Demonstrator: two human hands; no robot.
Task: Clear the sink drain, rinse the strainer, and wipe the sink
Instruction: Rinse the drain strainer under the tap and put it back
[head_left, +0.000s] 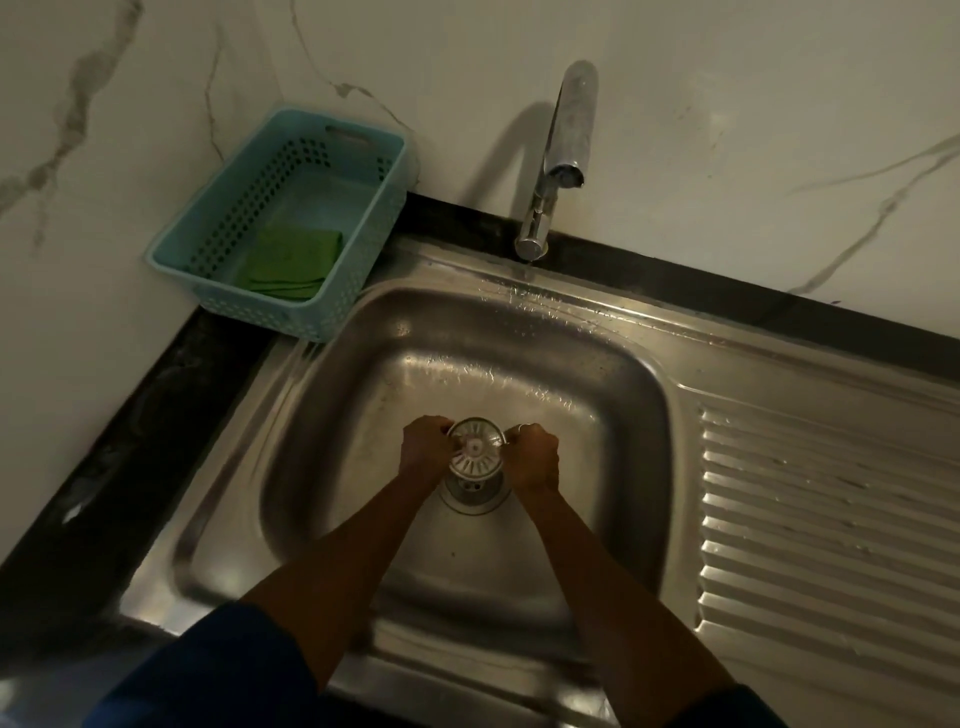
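Observation:
A round metal strainer (475, 448) with slots around a centre knob is held up inside the steel sink (363, 395), just above the open drain (474, 494). My left hand (425, 451) grips its left rim and my right hand (535, 457) grips its right rim, so both hands are shut on it. The basin floor behind the strainer looks wet and shiny. A chrome tap (563, 156) stands at the back edge, its spout over the rear of the basin; I cannot tell whether water is running.
A light blue perforated basket (363, 244) sits on the dark counter at the back left corner, holding a folded green cloth (288, 262). A ribbed steel drainboard (821, 509) lies right of the basin. Marbled white walls close off the back and left.

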